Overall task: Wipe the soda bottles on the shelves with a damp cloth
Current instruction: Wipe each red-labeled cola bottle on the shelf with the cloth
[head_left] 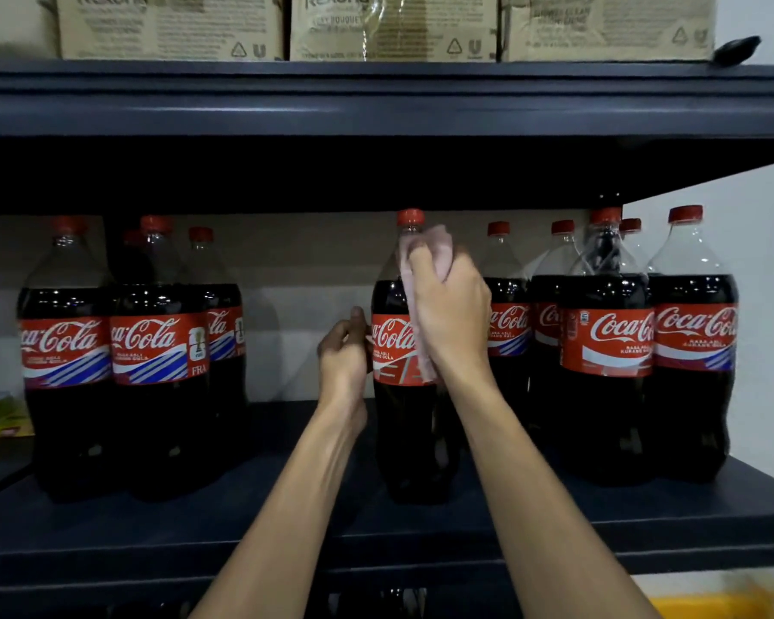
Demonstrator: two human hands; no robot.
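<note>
Dark shelving boxes you in: the upper shelf (376, 109) sits just above the cap (410, 216), so lifting room is slim. Your right hand (452, 306) clenches the cloth (425, 243) against the shoulder of the bottle (392, 440) between your hands. Your left hand (342, 355) curls against its label side; gripping or merely touching, I cannot tell. Push hard rightward and it could topple into the neighbouring bottles (606, 350) just beyond your right hand. Open shelf board (287, 440) lies beyond your left hand.
</note>
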